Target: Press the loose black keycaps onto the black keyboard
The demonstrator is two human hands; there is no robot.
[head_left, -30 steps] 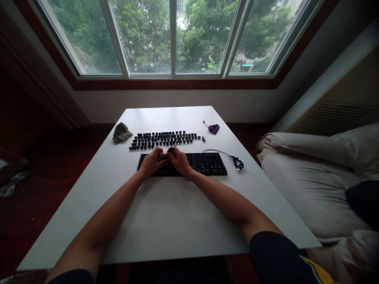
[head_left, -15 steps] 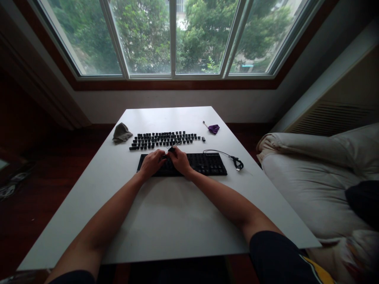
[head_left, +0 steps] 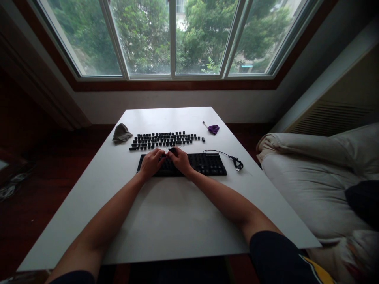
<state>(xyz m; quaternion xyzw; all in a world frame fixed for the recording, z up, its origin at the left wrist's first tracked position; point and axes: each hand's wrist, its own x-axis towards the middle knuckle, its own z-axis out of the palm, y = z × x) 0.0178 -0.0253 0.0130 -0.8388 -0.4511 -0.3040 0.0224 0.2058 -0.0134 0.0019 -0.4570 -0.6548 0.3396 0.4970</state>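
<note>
A black keyboard (head_left: 207,163) lies across the middle of the white table (head_left: 166,221). Both of my hands rest on its left half, fingertips meeting near its top edge. My left hand (head_left: 151,162) is curled, fingers pressed down on the keyboard. My right hand (head_left: 179,159) is closed in a pinch on a small dark tool with a thin wire loop (head_left: 172,149). Rows of loose black keycaps (head_left: 164,139) are laid out just behind the keyboard.
The keyboard's cable and plug (head_left: 236,161) trail to the right. A grey cloth (head_left: 121,132) sits at the back left, a purple brush (head_left: 212,128) at the back right. A cushioned seat (head_left: 314,177) stands beside the table's right edge.
My hands have lowered slightly onto the keyboard, and the small tool in my right hand has come down closer to the keys.
</note>
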